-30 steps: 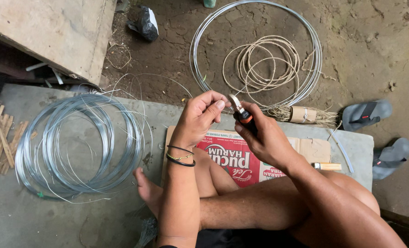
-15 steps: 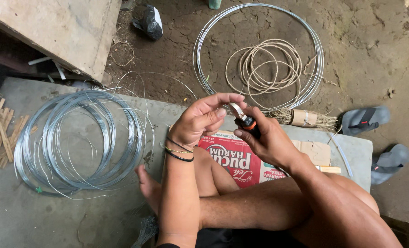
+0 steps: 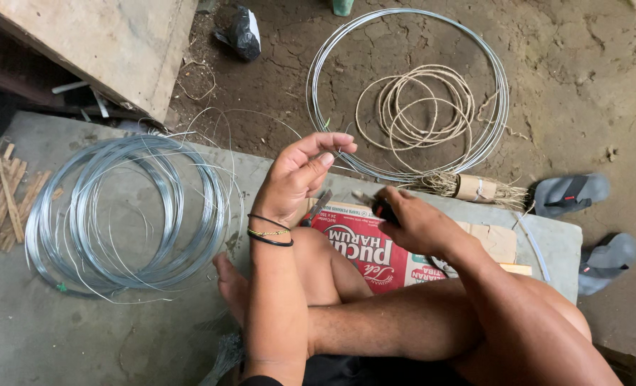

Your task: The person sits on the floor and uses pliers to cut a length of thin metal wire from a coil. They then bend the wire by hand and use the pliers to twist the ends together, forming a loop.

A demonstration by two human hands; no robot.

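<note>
A thin, springy strand of grey steel wire [image 3: 332,151], barely visible, sits pinched between thumb and fingertips of the raised left hand [image 3: 298,179]; it looks light, stiff and whippy, best gripped close to its end. At four o'clock, the right hand [image 3: 418,223] is closed around black-handled pliers [image 3: 375,205], above a red printed cardboard box [image 3: 368,250]. At nine o'clock, a large coil of silvery wire [image 3: 128,214] rests on the concrete surface [image 3: 82,336]. At one o'clock, a wire hoop [image 3: 500,107] rings pale cord [image 3: 418,107] on the dirt floor.

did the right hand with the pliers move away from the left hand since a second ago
Yes. The right hand with the pliers dropped toward the red box, apart from the left hand.
</note>
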